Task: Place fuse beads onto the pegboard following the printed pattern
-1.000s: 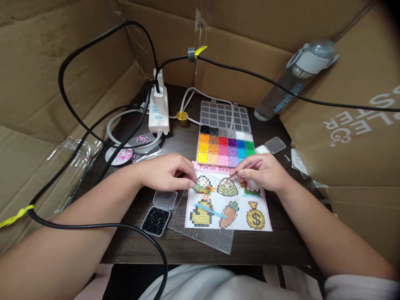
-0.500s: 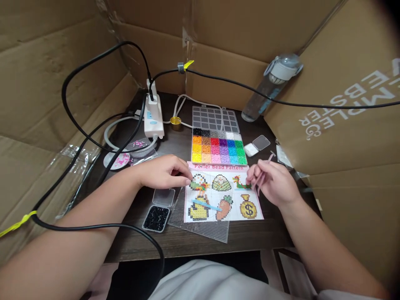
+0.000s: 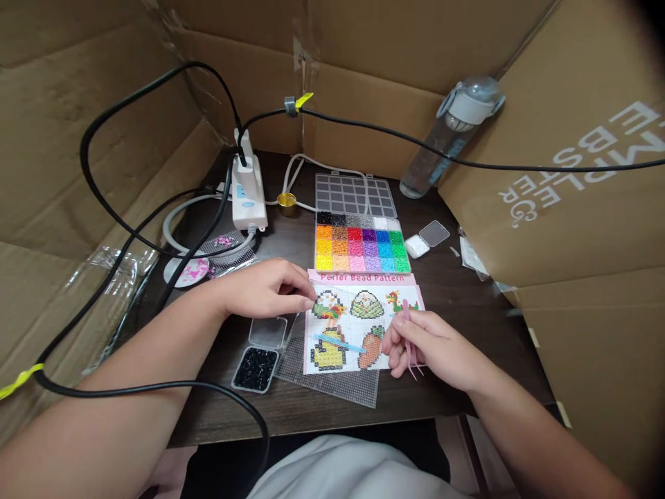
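Right hand grips slender pink tweezers; finger grip of left hand indeterminable. Pink-and-white printed paper's twelve o'clock: clear gridded box, multicoloured beads; eight o'clock: clear square box, black beads.

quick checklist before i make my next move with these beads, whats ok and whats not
1. Tweezers held in the right hand: ok.
2. Bead box open: ok.
3. Tweezer tips facing the bead box: not ok, they point back toward the body.
4. Black beads uncovered: ok.
5. Whole pattern sheet in sight: not ok, the right hand covers its lower right corner.
6. Left hand gripping anything: cannot tell, its fingertips are at the sheet's left edge.
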`<state>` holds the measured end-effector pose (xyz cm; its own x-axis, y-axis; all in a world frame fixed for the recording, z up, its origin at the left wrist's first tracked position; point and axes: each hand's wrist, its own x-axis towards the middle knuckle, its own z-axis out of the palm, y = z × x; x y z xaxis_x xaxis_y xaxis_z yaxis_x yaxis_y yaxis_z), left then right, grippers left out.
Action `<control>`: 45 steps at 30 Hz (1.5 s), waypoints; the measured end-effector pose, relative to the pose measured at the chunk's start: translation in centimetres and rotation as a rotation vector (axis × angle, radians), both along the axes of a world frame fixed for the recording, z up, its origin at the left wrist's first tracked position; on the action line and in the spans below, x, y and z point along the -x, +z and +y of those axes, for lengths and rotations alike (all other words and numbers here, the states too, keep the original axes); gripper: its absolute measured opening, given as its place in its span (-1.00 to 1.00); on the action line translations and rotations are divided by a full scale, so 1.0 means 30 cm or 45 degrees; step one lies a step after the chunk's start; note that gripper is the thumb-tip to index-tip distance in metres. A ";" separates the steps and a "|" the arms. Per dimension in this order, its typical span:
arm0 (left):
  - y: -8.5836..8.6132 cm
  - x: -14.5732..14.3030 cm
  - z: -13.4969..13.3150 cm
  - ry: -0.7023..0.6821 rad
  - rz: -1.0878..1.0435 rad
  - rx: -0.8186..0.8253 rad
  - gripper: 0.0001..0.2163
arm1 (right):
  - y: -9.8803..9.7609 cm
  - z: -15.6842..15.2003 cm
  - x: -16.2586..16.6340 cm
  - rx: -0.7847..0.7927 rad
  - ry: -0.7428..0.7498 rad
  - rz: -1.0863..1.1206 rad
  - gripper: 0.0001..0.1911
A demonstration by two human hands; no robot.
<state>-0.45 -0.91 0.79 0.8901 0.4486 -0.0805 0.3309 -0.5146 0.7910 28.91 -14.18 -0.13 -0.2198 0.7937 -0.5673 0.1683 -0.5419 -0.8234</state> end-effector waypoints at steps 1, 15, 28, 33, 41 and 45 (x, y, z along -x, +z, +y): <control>0.001 0.000 0.000 0.004 0.002 -0.002 -0.78 | 0.002 0.008 0.002 0.002 -0.021 -0.002 -0.36; 0.009 0.005 -0.001 0.034 0.062 -0.043 -0.73 | 0.023 0.124 0.025 0.139 -0.247 0.045 -0.58; 0.003 0.010 -0.004 0.077 0.097 -0.082 -0.74 | 0.033 0.216 -0.175 -0.115 -0.378 0.623 -0.59; 0.006 0.009 -0.004 0.080 0.089 -0.059 -0.73 | -0.006 0.229 -0.183 -0.125 -0.429 0.723 -0.51; 0.001 0.008 0.009 0.075 0.045 -0.034 -0.76 | -0.020 0.258 -0.186 -0.298 -0.593 0.774 -0.61; 0.001 0.006 0.010 0.067 0.025 -0.032 -0.77 | -0.026 0.270 -0.198 -0.400 -0.656 0.681 -0.73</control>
<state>-0.64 -0.62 0.80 0.8637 0.4966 -0.0861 0.3734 -0.5155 0.7712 34.85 -6.09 -0.90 0.0390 0.9742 -0.2221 -0.4998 -0.1735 -0.8486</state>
